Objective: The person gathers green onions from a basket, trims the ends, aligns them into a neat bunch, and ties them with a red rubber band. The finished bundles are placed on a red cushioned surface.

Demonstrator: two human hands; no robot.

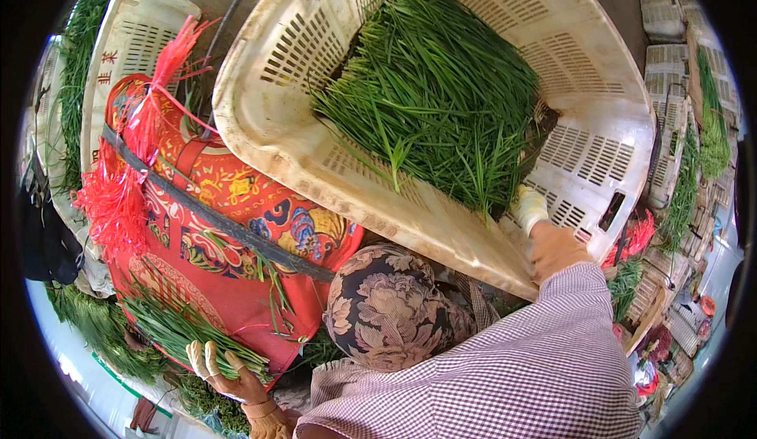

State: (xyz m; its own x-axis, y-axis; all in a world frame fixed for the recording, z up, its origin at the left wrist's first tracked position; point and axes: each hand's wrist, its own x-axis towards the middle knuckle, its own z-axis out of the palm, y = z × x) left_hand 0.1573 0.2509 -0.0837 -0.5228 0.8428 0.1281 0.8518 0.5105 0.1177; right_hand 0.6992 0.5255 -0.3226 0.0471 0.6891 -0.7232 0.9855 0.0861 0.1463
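A large white plastic basket (582, 93) with slotted walls stands tilted before me. Long, flat green leaves, like garlic chives (437, 84), lie in a thick layer inside it. My right hand (541, 226), its fingers in pale yellowish coverings, reaches down inside the near right wall beside the leaves. Its fingertips are partly hidden, so any hold is unclear. At the lower left, my left hand (227, 374), with pale covers on some fingers, grips a bunch of chives (177, 326) near the cut ends. That bunch lies over a red patterned cloth (248, 303).
Shredded pink plastic ties (127, 196) hang by a dark strap (225, 220) across the red cloth. Another white crate (139, 31) stands at the left beside more greens (86, 96). Loose greens (106, 332) lie at lower left. Several crates (665, 84) line the right.
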